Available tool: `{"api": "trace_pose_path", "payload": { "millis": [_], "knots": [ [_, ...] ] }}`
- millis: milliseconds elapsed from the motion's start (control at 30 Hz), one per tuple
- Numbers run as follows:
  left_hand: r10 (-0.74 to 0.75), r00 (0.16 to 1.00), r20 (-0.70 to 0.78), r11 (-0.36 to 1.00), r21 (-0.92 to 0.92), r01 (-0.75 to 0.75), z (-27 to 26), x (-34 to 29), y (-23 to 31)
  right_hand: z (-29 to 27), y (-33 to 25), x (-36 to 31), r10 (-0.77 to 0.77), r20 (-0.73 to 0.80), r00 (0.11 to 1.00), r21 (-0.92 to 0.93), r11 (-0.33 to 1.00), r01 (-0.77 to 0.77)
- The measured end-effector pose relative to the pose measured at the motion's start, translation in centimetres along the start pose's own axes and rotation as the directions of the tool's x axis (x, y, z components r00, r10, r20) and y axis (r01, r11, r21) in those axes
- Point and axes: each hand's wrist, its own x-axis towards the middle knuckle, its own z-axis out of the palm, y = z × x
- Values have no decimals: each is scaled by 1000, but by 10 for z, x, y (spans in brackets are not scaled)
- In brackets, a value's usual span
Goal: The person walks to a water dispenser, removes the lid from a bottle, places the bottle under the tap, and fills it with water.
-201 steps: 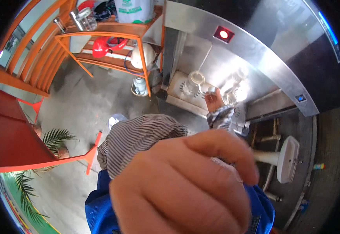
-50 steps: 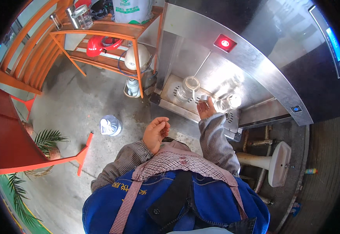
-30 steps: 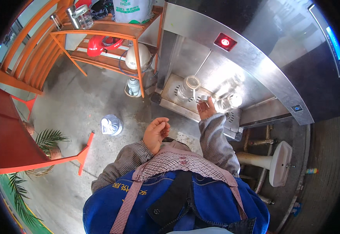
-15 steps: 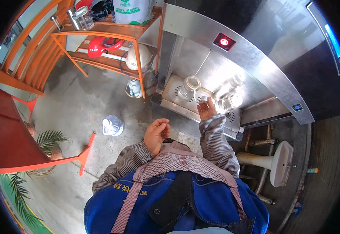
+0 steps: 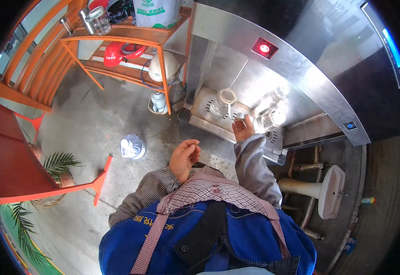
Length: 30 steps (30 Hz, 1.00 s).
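The person's hands are resting apart. The right hand (image 5: 243,130) is reaching forward, its fingers holding a small silvery cap (image 5: 241,116) beside a clear jar (image 5: 219,107), which is standing on the slotted drip tray (image 5: 201,101). The left hand (image 5: 184,158) is hovering before the chest in a loose, half-opened curl. Yellow characters are showing on the blue garment (image 5: 131,245), green print on the white bag (image 5: 157,17), white marks on the red helmet (image 5: 113,51).

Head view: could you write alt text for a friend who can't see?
A person's right hand holds a small silvery cap beside a clear jug on the drip tray of a steel dispenser; the left hand is loosely curled, nothing visible in it.
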Motion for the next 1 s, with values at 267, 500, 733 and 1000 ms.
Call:
{"api": "trace_pose_path", "payload": {
  "millis": [267,500,733,1000],
  "knots": [
    [-16,1000,-14,1000,0,16,0,0,0,-3,0,0,10,27,1000,-5,1000,-10],
    [-5,1000,-24,1000,3,5,-1,0,-1,-1,0,0,27,20,999,-14,1000,-26],
    [-2,1000,-8,1000,-3,2,-1,2,-1,-9,2,7,6,25,1000,1,1000,-6],
    [-2,1000,-13,1000,14,2,0,1,1,-3,1,4,12,11,1000,6,1000,-12]
  ]
}}
